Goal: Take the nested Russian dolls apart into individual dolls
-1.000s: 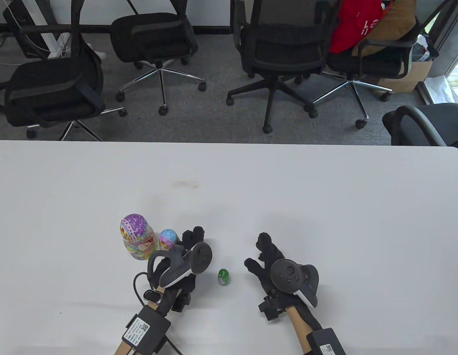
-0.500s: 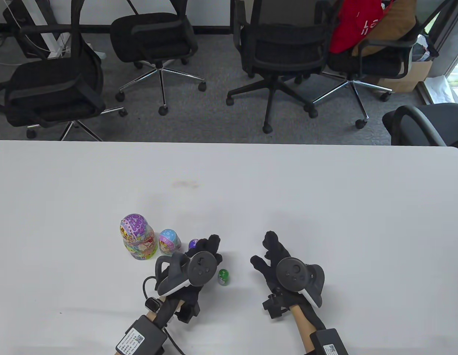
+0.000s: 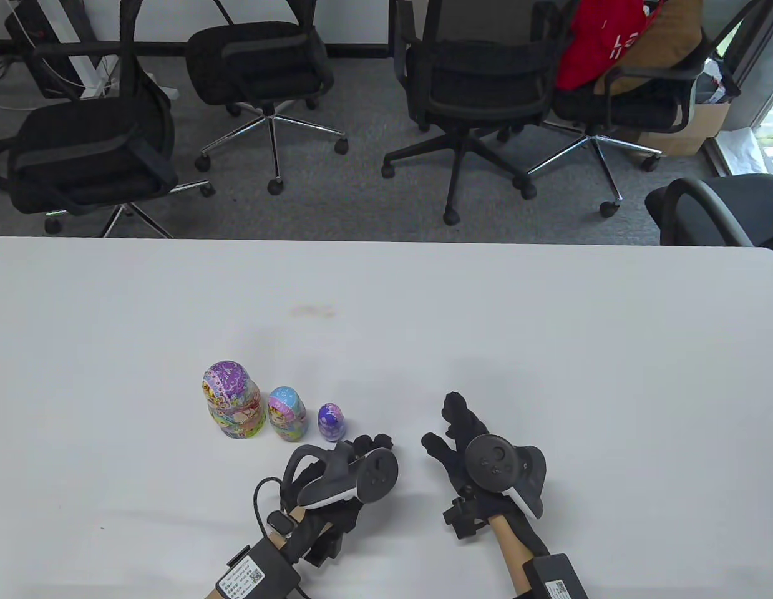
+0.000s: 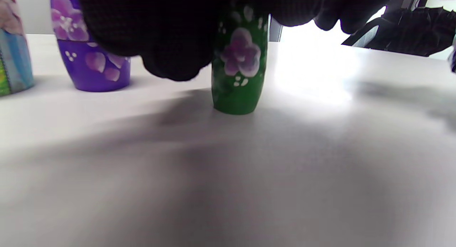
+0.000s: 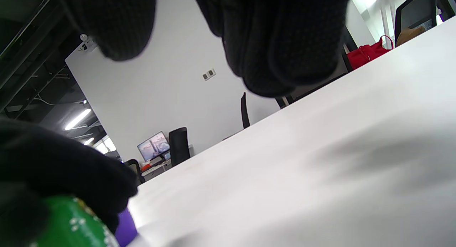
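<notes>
Three painted dolls stand in a row on the white table (image 3: 548, 324): a large purple-topped one (image 3: 232, 402), a medium blue-topped one (image 3: 287, 413) and a small purple one (image 3: 331, 421). My left hand (image 3: 370, 448) is just right of the purple doll. Its tracker hides the tiny green doll in the table view. In the left wrist view the green doll (image 4: 238, 72) stands upright on the table, and my fingers (image 4: 171, 58) close over its top. It also shows in the right wrist view (image 5: 67, 222). My right hand (image 3: 452, 430) lies open and empty to the right.
Several black office chairs (image 3: 480, 81) stand beyond the table's far edge, one holding a red bag (image 3: 595, 40). A faint smudge (image 3: 311, 310) marks the table's middle.
My left hand let go of the small purple doll, leaving it standing beside the blue one, and moved right and nearer onto the green doll. The right hand barely moved.
</notes>
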